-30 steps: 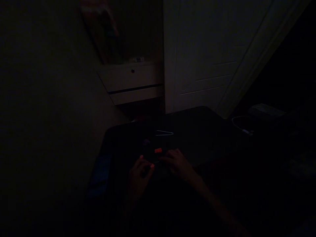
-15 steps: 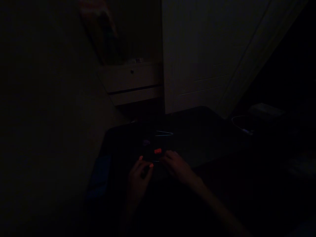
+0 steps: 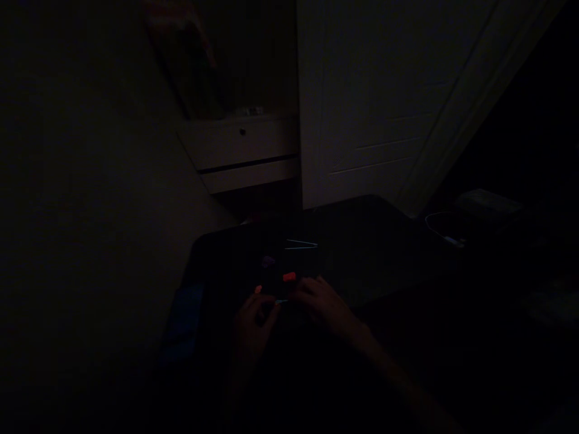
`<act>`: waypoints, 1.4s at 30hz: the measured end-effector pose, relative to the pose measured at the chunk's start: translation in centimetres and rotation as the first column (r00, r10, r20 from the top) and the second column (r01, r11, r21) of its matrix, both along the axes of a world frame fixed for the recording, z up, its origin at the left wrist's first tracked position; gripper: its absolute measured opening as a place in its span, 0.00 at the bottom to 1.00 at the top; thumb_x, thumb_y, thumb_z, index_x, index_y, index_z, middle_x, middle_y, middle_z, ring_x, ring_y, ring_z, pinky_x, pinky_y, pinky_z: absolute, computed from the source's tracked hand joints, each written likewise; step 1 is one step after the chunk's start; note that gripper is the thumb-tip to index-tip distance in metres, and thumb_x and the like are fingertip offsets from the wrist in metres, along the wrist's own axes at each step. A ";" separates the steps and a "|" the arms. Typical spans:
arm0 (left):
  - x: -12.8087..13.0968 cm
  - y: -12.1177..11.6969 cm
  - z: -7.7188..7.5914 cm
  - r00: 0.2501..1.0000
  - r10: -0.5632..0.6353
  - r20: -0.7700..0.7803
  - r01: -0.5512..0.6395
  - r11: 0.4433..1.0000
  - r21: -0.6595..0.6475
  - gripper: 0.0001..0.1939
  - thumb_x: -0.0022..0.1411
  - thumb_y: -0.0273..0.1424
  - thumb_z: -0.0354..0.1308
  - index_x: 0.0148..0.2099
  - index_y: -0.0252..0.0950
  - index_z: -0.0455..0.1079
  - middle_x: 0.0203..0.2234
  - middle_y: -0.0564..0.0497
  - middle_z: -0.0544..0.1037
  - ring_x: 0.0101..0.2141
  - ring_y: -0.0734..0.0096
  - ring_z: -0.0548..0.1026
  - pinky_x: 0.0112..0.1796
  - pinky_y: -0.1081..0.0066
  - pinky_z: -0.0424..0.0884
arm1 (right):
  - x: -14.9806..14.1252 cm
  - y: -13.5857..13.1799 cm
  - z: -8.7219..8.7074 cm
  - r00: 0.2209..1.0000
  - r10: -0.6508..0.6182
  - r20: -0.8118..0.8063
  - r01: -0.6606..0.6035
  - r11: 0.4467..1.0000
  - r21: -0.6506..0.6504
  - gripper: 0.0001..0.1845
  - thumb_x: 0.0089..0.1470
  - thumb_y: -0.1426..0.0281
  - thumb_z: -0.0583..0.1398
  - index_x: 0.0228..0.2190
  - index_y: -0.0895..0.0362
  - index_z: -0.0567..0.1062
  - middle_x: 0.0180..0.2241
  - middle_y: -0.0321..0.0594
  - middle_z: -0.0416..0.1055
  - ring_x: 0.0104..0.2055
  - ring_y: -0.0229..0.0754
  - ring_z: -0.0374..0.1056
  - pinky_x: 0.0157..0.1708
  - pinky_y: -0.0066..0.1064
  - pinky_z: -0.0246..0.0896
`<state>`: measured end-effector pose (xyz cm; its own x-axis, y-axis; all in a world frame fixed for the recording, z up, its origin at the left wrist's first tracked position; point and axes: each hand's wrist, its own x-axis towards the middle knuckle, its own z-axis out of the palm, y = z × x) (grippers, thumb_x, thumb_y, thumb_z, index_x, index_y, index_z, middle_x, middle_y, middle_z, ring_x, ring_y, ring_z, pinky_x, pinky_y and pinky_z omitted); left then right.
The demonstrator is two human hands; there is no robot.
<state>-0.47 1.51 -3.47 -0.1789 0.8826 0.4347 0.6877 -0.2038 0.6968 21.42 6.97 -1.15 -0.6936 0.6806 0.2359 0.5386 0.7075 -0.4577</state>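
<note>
My left hand (image 3: 251, 325) is closed in a pinch on a small orange piece (image 3: 277, 303), mostly hidden now by fingers and a tool. My right hand (image 3: 320, 302) is closed on a thin pale stick-like tool (image 3: 282, 301), whose tip meets the orange piece. Just beyond the right fingers lies a bright red-orange lump (image 3: 289, 277). A smaller orange bit (image 3: 258, 289) rests by the left knuckles. Farther back are a dull purple lump (image 3: 268, 261) and a pale V-shaped pair of thin rods (image 3: 302, 244). The dim light hides what the lumps are made of.
Everything stands on a dark table (image 3: 357, 241) with rounded corners. A blue flat object (image 3: 183, 319) lies at its left edge. Behind are a drawer unit (image 3: 248, 144) and a pale panelled door (image 3: 362, 108). A white cable (image 3: 436, 220) curls at the right.
The pale tool's tip has moved left and slightly nearer me, onto the orange piece in my left hand. My right hand has shifted slightly left. The other things have stayed in place.
</note>
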 end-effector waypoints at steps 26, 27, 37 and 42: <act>-0.4 -0.1 -0.5 0.999 -0.039 0.002 0.039 0.999 -0.005 0.09 0.67 0.39 0.62 0.37 0.42 0.81 0.36 0.48 0.84 0.49 0.54 0.82 0.41 0.62 0.78 | -0.7 1.1 0.0 1.000 0.008 -0.026 -0.007 0.999 0.054 0.25 0.60 0.84 0.60 0.53 0.49 0.80 0.53 0.47 0.71 0.55 0.51 0.64 0.60 0.52 0.54; -0.4 -0.1 -0.6 0.999 -0.041 0.004 0.041 0.999 0.001 0.10 0.67 0.39 0.62 0.37 0.42 0.81 0.35 0.48 0.84 0.49 0.53 0.82 0.41 0.62 0.78 | -0.7 1.1 0.0 0.999 0.003 -0.033 -0.002 0.999 0.044 0.26 0.60 0.85 0.60 0.53 0.49 0.80 0.53 0.47 0.71 0.55 0.51 0.64 0.59 0.52 0.54; -0.3 -0.2 -0.6 0.998 -0.050 0.040 0.051 0.998 -0.022 0.11 0.67 0.41 0.62 0.38 0.43 0.82 0.37 0.48 0.85 0.54 0.50 0.80 0.43 0.61 0.79 | -1.0 0.9 0.5 0.996 0.044 -0.080 -0.043 0.999 0.014 0.23 0.64 0.83 0.58 0.53 0.48 0.80 0.54 0.44 0.72 0.56 0.49 0.65 0.58 0.45 0.52; -0.3 -0.1 -0.7 0.998 -0.036 0.055 0.037 0.999 -0.032 0.12 0.67 0.42 0.62 0.37 0.43 0.82 0.37 0.47 0.85 0.54 0.49 0.80 0.44 0.59 0.79 | -0.8 1.1 -0.2 0.995 -0.013 -0.100 0.013 1.000 0.003 0.24 0.63 0.84 0.59 0.52 0.48 0.80 0.53 0.44 0.73 0.55 0.49 0.65 0.57 0.46 0.52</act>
<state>-0.79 1.41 -4.15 -0.1688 0.9026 0.3960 0.6413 -0.2045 0.7395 20.58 8.10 -1.38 -0.6573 0.6887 0.3060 0.4994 0.7022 -0.5074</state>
